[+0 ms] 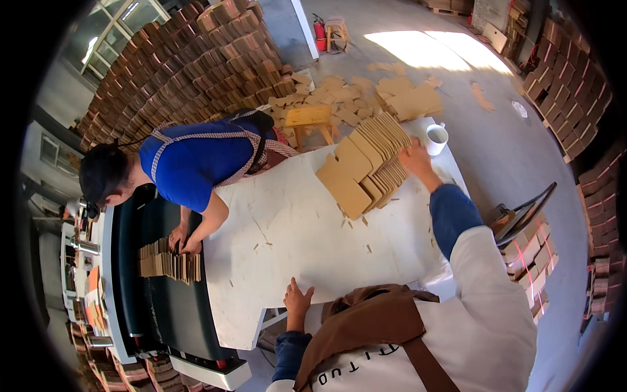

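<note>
A leaning stack of brown flat cardboard pieces [372, 160] lies fanned out on the white table [294, 222]. My right hand [418, 160], arm stretched far forward, is at the right end of this stack, its fingers bent against the edges of the pieces. Close to the table's near edge, my left hand [298, 300] is empty, with thumb and fingers apart. Small cardboard scraps [369, 248] are scattered over the tabletop.
A white mug [436, 138] stands just beyond my right hand. At left, a co-worker in blue [189, 163] handles a row of cardboard pieces [170, 264] on a dark conveyor belt [186, 313]. Bundled cardboard [189, 65] is piled behind; a yellow stool [308, 117] stands past the table.
</note>
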Demonstrator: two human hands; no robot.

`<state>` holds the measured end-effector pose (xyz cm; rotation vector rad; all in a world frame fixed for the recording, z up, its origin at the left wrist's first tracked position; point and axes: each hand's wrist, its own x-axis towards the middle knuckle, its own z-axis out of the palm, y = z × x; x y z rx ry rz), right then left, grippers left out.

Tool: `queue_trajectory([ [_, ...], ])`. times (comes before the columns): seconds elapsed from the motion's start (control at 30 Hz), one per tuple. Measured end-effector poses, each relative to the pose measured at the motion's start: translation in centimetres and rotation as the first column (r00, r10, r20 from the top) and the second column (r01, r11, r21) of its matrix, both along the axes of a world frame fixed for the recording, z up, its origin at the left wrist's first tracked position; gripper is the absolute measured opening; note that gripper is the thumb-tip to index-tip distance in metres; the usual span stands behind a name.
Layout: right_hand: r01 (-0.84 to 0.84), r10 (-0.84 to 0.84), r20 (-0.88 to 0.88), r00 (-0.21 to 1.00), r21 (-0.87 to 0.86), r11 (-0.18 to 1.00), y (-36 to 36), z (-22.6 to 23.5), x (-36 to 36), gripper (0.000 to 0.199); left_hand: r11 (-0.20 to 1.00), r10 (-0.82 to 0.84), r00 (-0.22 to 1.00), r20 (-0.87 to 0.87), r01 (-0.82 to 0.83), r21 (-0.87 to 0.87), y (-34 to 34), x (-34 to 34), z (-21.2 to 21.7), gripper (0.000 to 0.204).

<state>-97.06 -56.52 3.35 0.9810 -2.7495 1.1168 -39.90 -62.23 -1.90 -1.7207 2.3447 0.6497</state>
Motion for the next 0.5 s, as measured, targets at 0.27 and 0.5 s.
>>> queue_trajectory([
  [0.27, -0.236, 0.219, 0.209, 0.953, 0.059, 0.970, -6.8, -0.9, -6.6, 0.053, 0.998, -0.052, 0.867, -0.496, 0.030, -0.051, -5.6, -10.6, 0.4, 0.086],
  [0.5, -0.440, 0.439, 0.359, 0.823, -0.084, 0.894, -9.0, 0.9, 0.4, 0.060, 0.923, 0.166, 0.559, -0.812, 0.202, 0.328, -10.8, -27.6, 6.8, 0.090],
])
